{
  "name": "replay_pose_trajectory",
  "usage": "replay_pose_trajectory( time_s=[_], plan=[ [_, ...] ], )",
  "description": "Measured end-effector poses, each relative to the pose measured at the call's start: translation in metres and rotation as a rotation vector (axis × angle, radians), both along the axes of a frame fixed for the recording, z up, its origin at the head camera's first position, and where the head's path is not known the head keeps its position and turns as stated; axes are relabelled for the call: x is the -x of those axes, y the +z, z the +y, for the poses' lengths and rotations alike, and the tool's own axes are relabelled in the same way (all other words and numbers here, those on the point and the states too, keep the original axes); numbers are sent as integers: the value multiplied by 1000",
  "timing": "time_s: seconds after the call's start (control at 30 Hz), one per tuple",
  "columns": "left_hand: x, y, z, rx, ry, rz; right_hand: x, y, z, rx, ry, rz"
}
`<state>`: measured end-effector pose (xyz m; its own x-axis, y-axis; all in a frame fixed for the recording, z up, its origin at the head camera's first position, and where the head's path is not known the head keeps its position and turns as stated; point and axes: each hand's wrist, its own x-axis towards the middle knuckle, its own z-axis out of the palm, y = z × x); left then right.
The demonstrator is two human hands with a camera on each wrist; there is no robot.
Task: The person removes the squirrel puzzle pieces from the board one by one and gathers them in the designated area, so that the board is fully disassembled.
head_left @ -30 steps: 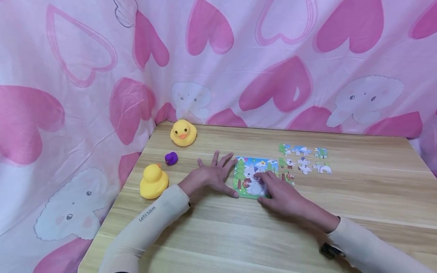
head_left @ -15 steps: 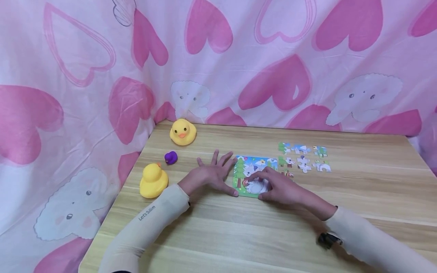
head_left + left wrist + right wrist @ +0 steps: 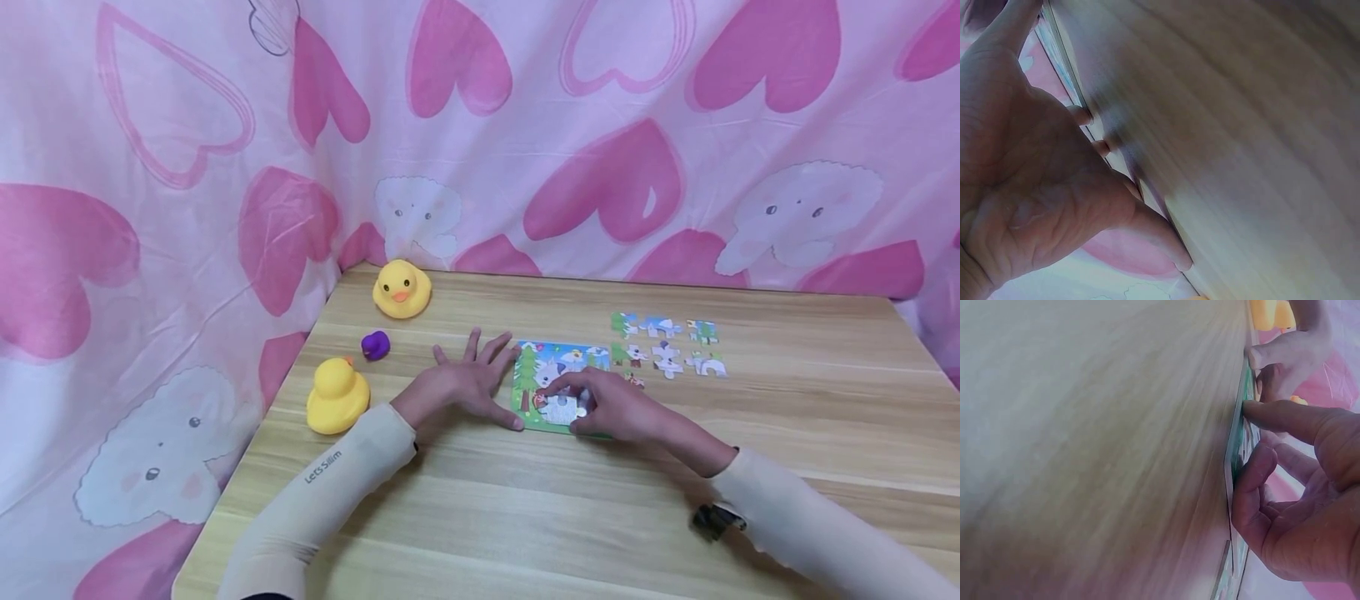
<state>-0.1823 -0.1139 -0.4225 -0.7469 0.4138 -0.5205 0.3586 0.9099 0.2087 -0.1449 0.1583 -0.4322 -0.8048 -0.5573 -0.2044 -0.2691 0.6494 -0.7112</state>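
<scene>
My left hand (image 3: pixel 468 383) lies spread at the left edge of a square picture puzzle (image 3: pixel 527 375), its thumb near the lower corner. In the left wrist view the palm and thumb of the left hand (image 3: pixel 1054 169) show above the wooden tabletop. My right hand (image 3: pixel 618 404) bends over the lower part of the puzzle. Its index finger and thumb grip a pale jigsaw piece (image 3: pixel 561 408) at opposite sides. The right wrist view shows the right hand (image 3: pixel 1310 506) from the side, with fingertips at the thin puzzle board (image 3: pixel 1233 456); the piece is hidden there.
Several loose jigsaw pieces (image 3: pixel 665 358) lie in rows to the right of the puzzle. On the left stand two yellow ducks, one toward the back (image 3: pixel 402 289) and one nearer (image 3: pixel 337 396), with a small purple duck (image 3: pixel 376 345) between. A pink heart-print curtain (image 3: pixel 480 167) hangs behind.
The right hand's index finger has moved left across the puzzle, and the pale jigsaw piece now shows between finger and thumb. The left hand has stayed put.
</scene>
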Motion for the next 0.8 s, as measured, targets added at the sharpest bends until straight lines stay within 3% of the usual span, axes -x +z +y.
replay_pose_trajectory(
  time_s=[0.33,0.6,0.8],
  plan=[
    [0,0,0,3,3,-7,-2,-3,3,38,-12,20],
    [-1,0,1,4,-2,-7,-7,-5,18,111,-21,-23],
    [-1,0,1,-5,5,-7,-12,0,32,112,-38,37]
  ],
)
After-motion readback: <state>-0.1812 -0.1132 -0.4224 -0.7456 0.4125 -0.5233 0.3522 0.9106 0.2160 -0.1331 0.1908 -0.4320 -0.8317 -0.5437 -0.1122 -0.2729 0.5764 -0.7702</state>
